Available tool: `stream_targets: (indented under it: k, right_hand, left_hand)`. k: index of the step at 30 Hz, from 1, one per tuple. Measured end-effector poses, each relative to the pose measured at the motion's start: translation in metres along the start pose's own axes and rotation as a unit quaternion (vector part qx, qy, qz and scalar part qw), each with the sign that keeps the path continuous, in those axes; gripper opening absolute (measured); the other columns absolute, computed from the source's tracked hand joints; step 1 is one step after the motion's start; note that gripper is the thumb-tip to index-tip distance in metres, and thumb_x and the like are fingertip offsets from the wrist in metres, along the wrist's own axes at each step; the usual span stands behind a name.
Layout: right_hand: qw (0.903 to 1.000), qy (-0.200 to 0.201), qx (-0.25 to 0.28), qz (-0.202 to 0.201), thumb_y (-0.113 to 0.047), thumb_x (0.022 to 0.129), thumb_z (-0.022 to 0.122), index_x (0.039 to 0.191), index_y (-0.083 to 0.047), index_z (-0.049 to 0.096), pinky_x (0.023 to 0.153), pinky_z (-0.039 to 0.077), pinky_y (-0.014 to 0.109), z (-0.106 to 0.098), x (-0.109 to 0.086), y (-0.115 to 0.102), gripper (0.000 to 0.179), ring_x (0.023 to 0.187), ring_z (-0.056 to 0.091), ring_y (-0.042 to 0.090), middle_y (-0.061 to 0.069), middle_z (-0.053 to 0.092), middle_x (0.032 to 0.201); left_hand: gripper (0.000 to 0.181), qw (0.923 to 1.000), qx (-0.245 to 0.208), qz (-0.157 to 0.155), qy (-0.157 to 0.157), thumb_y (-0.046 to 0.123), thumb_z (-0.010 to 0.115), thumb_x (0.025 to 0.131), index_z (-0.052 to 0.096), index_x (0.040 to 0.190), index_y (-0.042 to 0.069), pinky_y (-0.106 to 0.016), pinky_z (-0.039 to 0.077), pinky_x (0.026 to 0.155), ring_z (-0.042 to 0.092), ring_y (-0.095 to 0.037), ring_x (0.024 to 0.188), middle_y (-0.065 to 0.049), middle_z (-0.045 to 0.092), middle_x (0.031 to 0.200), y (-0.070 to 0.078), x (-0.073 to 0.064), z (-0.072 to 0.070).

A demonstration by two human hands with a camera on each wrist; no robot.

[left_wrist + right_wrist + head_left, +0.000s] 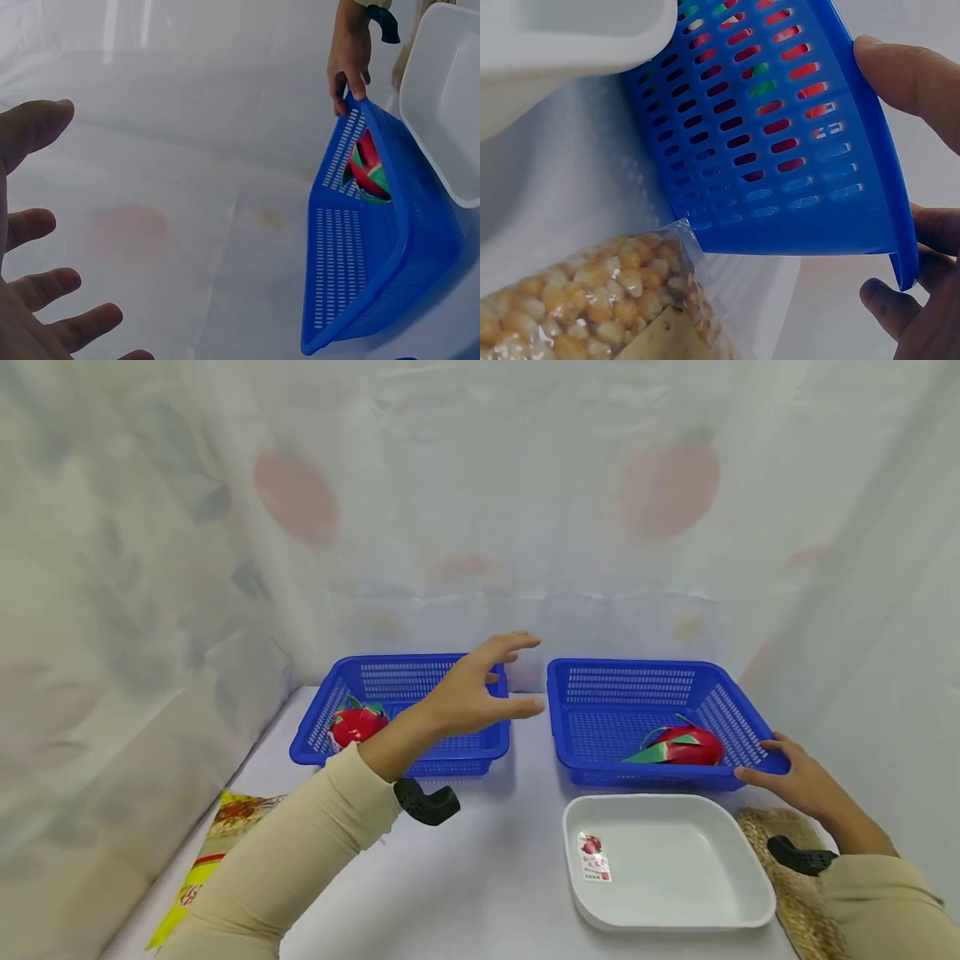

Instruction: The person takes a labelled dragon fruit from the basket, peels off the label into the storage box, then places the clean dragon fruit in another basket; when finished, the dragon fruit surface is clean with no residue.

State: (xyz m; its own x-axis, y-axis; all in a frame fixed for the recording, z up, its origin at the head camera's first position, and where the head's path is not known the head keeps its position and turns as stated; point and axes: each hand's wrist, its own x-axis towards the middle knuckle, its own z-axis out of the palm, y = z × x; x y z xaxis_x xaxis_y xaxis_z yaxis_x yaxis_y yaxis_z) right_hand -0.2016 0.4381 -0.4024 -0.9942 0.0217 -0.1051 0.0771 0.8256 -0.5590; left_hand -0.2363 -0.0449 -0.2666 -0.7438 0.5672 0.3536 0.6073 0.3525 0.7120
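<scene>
Two blue plastic baskets stand side by side at the back of the table. The right basket (626, 770) holds a red dragon fruit (693, 746) with green leaf tips. At its front right corner my right hand (806, 785) grips the rim, thumb at the front and fingers around the side. My left hand (468, 693) is raised over the right part of the left basket (420, 767), fingers spread, nothing in them. It hides part of that basket. Another red and green dragon fruit (358, 725) lies at that basket's left end.
In front of the right basket is a white tray (671, 860) with a fruit sticker (594, 857). A clear bag of corn kernels (592, 292) lies right of it, partly under my right arm. A yellow packet (197, 868) lies at the left edge. Printed curtains surround the table.
</scene>
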Motion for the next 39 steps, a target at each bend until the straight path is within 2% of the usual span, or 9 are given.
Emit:
stream_targets:
  k: [8, 15, 21, 29, 34, 39]
  right_hand:
    - [1.0000, -0.006, 0.001, 0.003, -0.050, 0.091, 0.059, 0.142, 0.018, 0.012, 0.082, 0.034, 0.075, -0.001, 0.000, 0.001, 0.098, 0.114, 0.026, 0.070, 0.050, 0.012, 0.137]
    - [0.9999, -0.010, 0.006, -0.002, -0.050, 0.090, 0.059, 0.142, 0.019, 0.012, 0.081, 0.035, 0.074, 0.001, 0.002, 0.002, 0.099, 0.114, 0.025, 0.070, 0.050, 0.010, 0.138]
    - [0.9998, -0.019, -0.008, -0.005, -0.049, 0.091, 0.058, 0.140, 0.021, 0.015, 0.085, 0.030, 0.076, -0.003, 0.004, 0.001, 0.096, 0.116, 0.022, 0.070, 0.050, 0.009, 0.138]
    - [0.9994, -0.032, -0.006, 0.007, -0.051, 0.091, 0.058, 0.140, 0.022, 0.012, 0.082, 0.034, 0.075, -0.007, 0.004, -0.001, 0.099, 0.114, 0.024, 0.071, 0.052, 0.011, 0.134]
    - [0.9994, -0.034, 0.004, 0.005, -0.049, 0.092, 0.057, 0.139, 0.023, 0.010, 0.083, 0.033, 0.075, -0.007, 0.004, -0.001, 0.098, 0.114, 0.024, 0.070, 0.052, 0.012, 0.134]
    - [0.9992, -0.038, 0.008, 0.007, -0.049, 0.092, 0.057, 0.140, 0.022, 0.009, 0.083, 0.034, 0.075, -0.006, 0.004, 0.000, 0.098, 0.114, 0.025, 0.070, 0.052, 0.012, 0.134]
  left_hand:
    - [0.073, 0.9977, 0.032, -0.011, 0.059, 0.042, 0.073, 0.083, 0.041, 0.147, 0.030, -0.047, 0.040, 0.100, 0.033, -0.017, 0.136, 0.014, 0.024, 0.154, -0.013, -0.031, -0.027]
    - [0.070, 0.9937, 0.040, -0.023, 0.102, 0.037, 0.072, 0.086, 0.041, 0.147, 0.024, -0.050, 0.038, 0.101, 0.030, -0.022, 0.138, 0.009, 0.024, 0.155, -0.041, -0.061, -0.051]
    - [0.069, 0.9886, 0.040, -0.056, 0.134, 0.032, 0.073, 0.086, 0.041, 0.147, 0.022, -0.053, 0.036, 0.102, 0.030, -0.026, 0.137, 0.007, 0.024, 0.155, -0.062, -0.085, -0.066]
    - [0.067, 0.9749, 0.052, -0.110, 0.186, 0.026, 0.071, 0.088, 0.041, 0.147, 0.016, -0.060, 0.029, 0.103, 0.026, -0.032, 0.139, -0.004, 0.025, 0.156, -0.100, -0.114, -0.081]
    - [0.068, 0.9660, 0.042, -0.146, 0.209, 0.028, 0.069, 0.088, 0.040, 0.148, 0.014, -0.064, 0.022, 0.104, 0.020, -0.034, 0.141, -0.007, 0.023, 0.157, -0.121, -0.131, -0.086]
    - [0.067, 0.9565, 0.051, -0.168, 0.233, 0.031, 0.069, 0.088, 0.042, 0.147, 0.011, -0.073, 0.017, 0.099, 0.016, -0.038, 0.141, -0.012, 0.024, 0.156, -0.143, -0.146, -0.090]
